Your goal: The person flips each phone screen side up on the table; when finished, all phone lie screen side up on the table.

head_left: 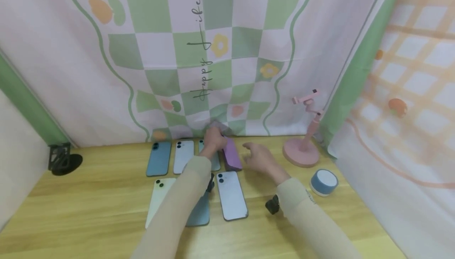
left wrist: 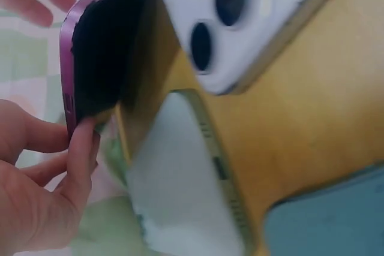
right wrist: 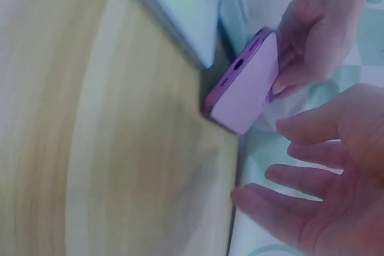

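Observation:
A purple phone (head_left: pixel 232 154) stands tilted on the back of the table, one edge raised. My left hand (head_left: pixel 213 142) pinches it by its far edge between thumb and fingers; in the left wrist view its dark screen side (left wrist: pixel 111 46) shows. To the right of it, my right hand (head_left: pixel 261 158) hovers with fingers spread and relaxed, apart from the phone in the right wrist view. Left of the purple phone lie a pale teal phone (head_left: pixel 216 163), partly hidden by my left hand, a white phone (head_left: pixel 183 156) and a blue phone (head_left: pixel 158 158).
Nearer lie a pale green phone (head_left: pixel 158 198), a teal phone (head_left: pixel 200 211) partly under my left arm, and a pale lilac phone (head_left: pixel 232 196). At right stand a pink stand (head_left: pixel 301 152) and a blue-white cylinder (head_left: pixel 324 182). A black stand (head_left: pixel 64 162) is far left; a curtain (head_left: pixel 149 51) hangs behind.

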Motion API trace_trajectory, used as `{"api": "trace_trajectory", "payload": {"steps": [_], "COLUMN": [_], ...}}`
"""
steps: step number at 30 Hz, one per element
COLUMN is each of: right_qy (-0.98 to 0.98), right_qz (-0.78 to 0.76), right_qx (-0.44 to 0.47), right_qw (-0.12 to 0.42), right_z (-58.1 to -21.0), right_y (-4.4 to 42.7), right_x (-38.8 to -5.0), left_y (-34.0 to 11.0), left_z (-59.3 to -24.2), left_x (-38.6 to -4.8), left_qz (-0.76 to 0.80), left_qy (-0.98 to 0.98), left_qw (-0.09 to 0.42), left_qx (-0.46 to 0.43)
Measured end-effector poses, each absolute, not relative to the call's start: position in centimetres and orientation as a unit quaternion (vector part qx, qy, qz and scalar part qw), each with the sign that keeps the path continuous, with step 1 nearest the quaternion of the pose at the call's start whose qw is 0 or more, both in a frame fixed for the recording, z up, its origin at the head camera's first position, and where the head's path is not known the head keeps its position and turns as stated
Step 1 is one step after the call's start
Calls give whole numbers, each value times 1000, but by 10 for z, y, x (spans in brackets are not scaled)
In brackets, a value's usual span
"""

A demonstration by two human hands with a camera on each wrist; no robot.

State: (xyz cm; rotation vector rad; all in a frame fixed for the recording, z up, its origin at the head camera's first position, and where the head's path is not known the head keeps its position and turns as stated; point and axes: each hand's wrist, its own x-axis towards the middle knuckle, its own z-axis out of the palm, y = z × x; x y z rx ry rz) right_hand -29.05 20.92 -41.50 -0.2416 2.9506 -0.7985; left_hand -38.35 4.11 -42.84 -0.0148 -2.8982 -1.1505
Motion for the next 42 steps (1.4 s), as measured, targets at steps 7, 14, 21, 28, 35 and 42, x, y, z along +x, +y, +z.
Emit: {"api": "trace_trajectory", "payload": {"steps": [7, 14, 21, 28, 35, 42], "right_qy": [926, 815, 792, 812, 880, 927], "right_qz": [-369, -570, -606, -582, -473, -367], "right_qx": [-67, -29, 0, 20, 42, 64], "right_qw": [51, 94, 74, 42, -2, -45], "right_z": [-408, -413, -419, -423, -420, -423], "right_y": [198, 185, 183, 180, 184, 200], "right_x": [-291, -290, -291, -292, -293, -297], "left_y": [49, 58, 60, 65, 68, 66], "left_z": [-407, -400, -401, -408, -411, -424], "left_x": [-379, -376, -376, -377, -374, -374], "left_qz": [-263, -162, -175, -242, -327, -348], "left_qy": [-965, -986, -984, -968, -941, -932], "left_qw": [-2, -24, 3, 31, 50, 15], "left_qx": [-17, -22, -31, -53, -77, -98]}}
